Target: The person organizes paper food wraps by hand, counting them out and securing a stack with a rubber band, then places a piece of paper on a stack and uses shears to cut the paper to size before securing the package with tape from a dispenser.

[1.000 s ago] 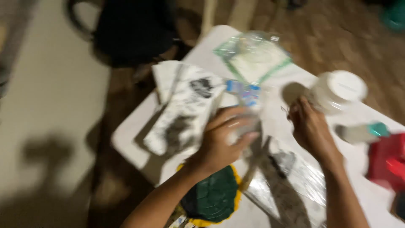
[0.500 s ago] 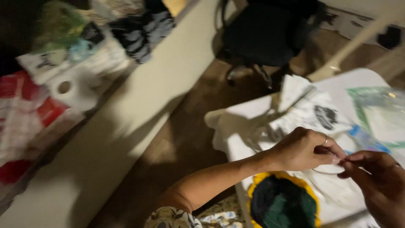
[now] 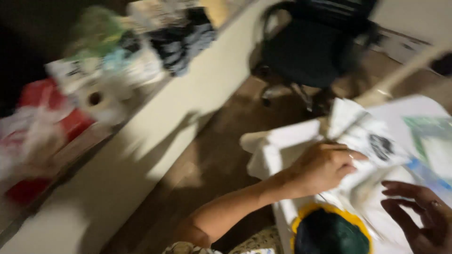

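Mid-grasp: left hand (image 3: 325, 169) clenched on white printed bag (image 3: 365, 141) atop white table (image 3: 282, 141), right hand (image 3: 419, 216) spread, empty; next, probably firm two-handed hold needed.

Desk crowded, floor beside it open

The desk (image 3: 282, 141) has little free surface: white bags (image 3: 362, 136) cover its middle, a green packet (image 3: 431, 136) lies at the far right, and a dark round thing with a yellow rim (image 3: 329, 230) blocks the near edge. Left of the desk the wooden floor (image 3: 212, 164) is open up to the black chair (image 3: 310, 51); further left, the shelf (image 3: 108, 136) is packed.
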